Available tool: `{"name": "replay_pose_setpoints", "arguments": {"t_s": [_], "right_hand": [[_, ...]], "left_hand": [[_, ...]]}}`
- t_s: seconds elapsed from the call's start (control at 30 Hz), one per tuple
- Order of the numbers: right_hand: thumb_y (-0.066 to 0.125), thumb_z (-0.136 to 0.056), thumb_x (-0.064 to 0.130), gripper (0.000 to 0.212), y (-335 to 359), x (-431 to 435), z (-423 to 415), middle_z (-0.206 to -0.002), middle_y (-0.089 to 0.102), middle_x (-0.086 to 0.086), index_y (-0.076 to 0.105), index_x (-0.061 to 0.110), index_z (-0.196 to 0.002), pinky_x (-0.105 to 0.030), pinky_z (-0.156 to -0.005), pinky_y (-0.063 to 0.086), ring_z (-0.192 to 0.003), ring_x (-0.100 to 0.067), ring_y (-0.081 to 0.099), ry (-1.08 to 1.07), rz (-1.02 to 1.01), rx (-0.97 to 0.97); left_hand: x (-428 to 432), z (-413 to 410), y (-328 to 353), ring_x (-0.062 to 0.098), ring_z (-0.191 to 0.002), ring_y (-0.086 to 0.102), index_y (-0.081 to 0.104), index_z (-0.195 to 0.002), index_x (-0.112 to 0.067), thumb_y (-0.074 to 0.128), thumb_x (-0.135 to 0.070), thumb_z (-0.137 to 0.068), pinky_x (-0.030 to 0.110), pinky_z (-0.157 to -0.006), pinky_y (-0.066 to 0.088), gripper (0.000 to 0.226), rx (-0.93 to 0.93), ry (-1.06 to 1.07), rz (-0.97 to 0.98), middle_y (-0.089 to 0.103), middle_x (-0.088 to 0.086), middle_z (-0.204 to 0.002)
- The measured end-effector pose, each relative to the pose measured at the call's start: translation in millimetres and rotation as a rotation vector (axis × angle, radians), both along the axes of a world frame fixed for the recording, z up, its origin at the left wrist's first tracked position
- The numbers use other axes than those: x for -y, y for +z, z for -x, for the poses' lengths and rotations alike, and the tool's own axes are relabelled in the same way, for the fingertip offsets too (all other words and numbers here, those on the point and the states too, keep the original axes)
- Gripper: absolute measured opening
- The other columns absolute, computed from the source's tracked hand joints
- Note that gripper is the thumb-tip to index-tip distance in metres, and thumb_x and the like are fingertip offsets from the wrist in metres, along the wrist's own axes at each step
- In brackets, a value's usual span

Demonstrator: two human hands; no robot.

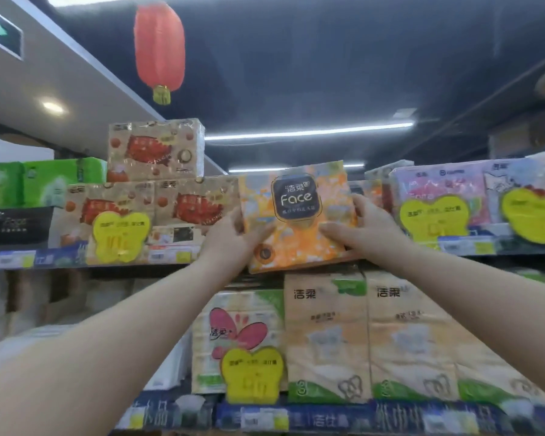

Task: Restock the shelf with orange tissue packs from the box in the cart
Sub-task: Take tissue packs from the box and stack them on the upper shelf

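Orange tissue pack (298, 215) sits squeezed between our left hand (230, 234) and right hand (364, 229) at the top shelf (76, 258) edge, and it might tip off.

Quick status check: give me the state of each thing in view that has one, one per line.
Orange tissue pack: tilted, held at the upper shelf edge, not yet set down.
Left hand: gripping the pack's left side.
Right hand: gripping the pack's right side.
Upper shelf: stocked on both sides of the pack.
Lower shelf: stocked with upright packs.
Red lantern: hanging from the ceiling.
Ceiling tube light: on.
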State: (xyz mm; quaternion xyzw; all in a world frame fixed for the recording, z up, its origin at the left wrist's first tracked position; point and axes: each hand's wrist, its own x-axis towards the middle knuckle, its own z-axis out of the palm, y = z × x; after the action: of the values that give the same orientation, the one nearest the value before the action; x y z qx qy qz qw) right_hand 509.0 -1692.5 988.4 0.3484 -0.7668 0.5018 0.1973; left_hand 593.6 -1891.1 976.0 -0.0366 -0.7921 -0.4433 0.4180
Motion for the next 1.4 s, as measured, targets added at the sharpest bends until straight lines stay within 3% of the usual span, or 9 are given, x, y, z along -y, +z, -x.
{"name": "replay_pose_setpoints", "arguments": {"t_s": [0.13, 0.23, 0.4, 0.6, 0.7, 0.93, 1.1, 1.27, 1.4], "right_hand": [[0.075, -0.073, 0.04, 0.056, 29.8, -9.9, 39.8, -0.108, 0.064, 0.006, 0.051, 0.025, -0.121, -0.041, -0.093, 0.051, -0.102, -0.017, 0.062, -0.091, 0.0, -0.075], [0.07, -0.05, 0.061, 0.072, 49.3, -14.6, 75.6, -0.112, 0.064, 0.003, 0.045, 0.034, -0.111, -0.047, -0.092, 0.051, -0.106, -0.023, 0.062, -0.152, -0.016, -0.105], [0.078, -0.071, 0.033, 0.064, 73.2, -27.4, 125.2, -0.115, 0.058, -0.001, 0.043, 0.017, -0.122, -0.04, -0.093, 0.049, -0.109, -0.021, 0.056, -0.209, -0.066, -0.111], [0.082, -0.068, 0.031, 0.074, 83.1, -23.0, 173.9, -0.116, 0.056, -0.006, 0.038, 0.013, -0.125, -0.045, -0.092, 0.05, -0.109, -0.026, 0.055, -0.205, -0.135, -0.094], [0.082, -0.067, 0.03, 0.075, 80.1, -17.0, 188.8, -0.112, 0.057, -0.008, 0.036, 0.013, -0.124, -0.046, -0.086, 0.054, -0.104, -0.027, 0.059, -0.181, -0.152, -0.045], [0.08, -0.073, 0.034, 0.113, 90.3, -14.5, 195.5, -0.15, 0.03, -0.012, 0.002, 0.014, -0.152, -0.038, -0.101, 0.039, -0.133, -0.029, 0.038, -0.239, -0.189, -0.172], [0.071, -0.074, 0.053, 0.091, 114.4, -0.1, 186.0, -0.154, 0.027, 0.002, 0.025, 0.026, -0.148, -0.04, -0.109, 0.034, -0.138, -0.022, 0.033, -0.33, -0.542, -0.536], [0.075, -0.069, 0.054, 0.091, 124.4, 27.2, 184.6, -0.145, 0.041, 0.006, 0.03, 0.032, -0.145, -0.041, -0.104, 0.042, -0.129, -0.02, 0.043, -0.276, -0.736, -0.503], [0.078, -0.068, 0.049, 0.083, 128.2, 29.4, 186.5, -0.13, 0.05, 0.006, 0.038, 0.029, -0.138, -0.035, -0.09, 0.049, -0.114, -0.018, 0.051, -0.283, -0.759, -0.484]], "left_hand": [[-8.4, 47.1, 30.3, 0.014, -0.092, 0.07, 0.063, -0.099, -0.038, 0.074, -0.044, -0.071, 0.044, -0.09, 0.054, 0.031, -0.042, -0.025, 0.035, 0.074, -0.01, -0.097], [-19.7, 82.2, 45.4, 0.013, -0.087, 0.069, 0.061, -0.11, -0.029, 0.07, -0.027, -0.082, 0.036, -0.082, 0.057, 0.03, -0.074, -0.043, 0.006, 0.072, -0.006, -0.097], [-37.2, 135.2, 62.2, 0.017, -0.084, 0.069, 0.057, -0.112, -0.025, 0.068, -0.016, -0.085, 0.033, -0.073, 0.057, 0.03, -0.096, -0.02, -0.007, 0.07, -0.003, -0.093], [-42.1, 175.1, 65.4, 0.009, -0.074, 0.064, 0.052, -0.114, -0.023, 0.068, -0.005, -0.084, 0.024, -0.064, 0.053, 0.038, -0.125, -0.008, -0.048, 0.067, -0.004, -0.088], [-36.4, 186.5, 63.1, 0.018, -0.085, 0.068, 0.048, -0.12, -0.023, 0.071, -0.005, -0.081, 0.034, -0.075, 0.056, 0.048, -0.07, 0.043, -0.06, 0.07, 0.004, -0.099], [-20.4, 203.9, 50.4, 0.016, -0.091, 0.063, 0.046, -0.119, -0.018, 0.075, -0.012, -0.079, 0.035, -0.082, 0.055, 0.05, 0.083, 0.031, 0.028, 0.063, -0.002, -0.099], [-8.7, 201.5, 63.9, 0.014, -0.095, 0.058, 0.049, -0.115, -0.023, 0.07, -0.038, -0.081, 0.028, -0.078, 0.045, 0.043, 0.035, 0.185, 0.247, 0.06, -0.006, -0.103], [12.9, 211.7, 96.1, 0.028, -0.111, 0.051, 0.06, -0.111, -0.012, 0.037, -0.037, -0.097, 0.04, -0.093, 0.042, 0.037, -0.252, 0.506, 0.441, 0.059, 0.008, -0.115], [21.8, 224.5, 116.1, 0.028, -0.127, 0.043, 0.05, -0.13, -0.017, 0.043, -0.027, -0.094, 0.043, -0.103, 0.038, 0.037, 0.036, 0.57, 0.642, 0.05, 0.006, -0.137]]}}
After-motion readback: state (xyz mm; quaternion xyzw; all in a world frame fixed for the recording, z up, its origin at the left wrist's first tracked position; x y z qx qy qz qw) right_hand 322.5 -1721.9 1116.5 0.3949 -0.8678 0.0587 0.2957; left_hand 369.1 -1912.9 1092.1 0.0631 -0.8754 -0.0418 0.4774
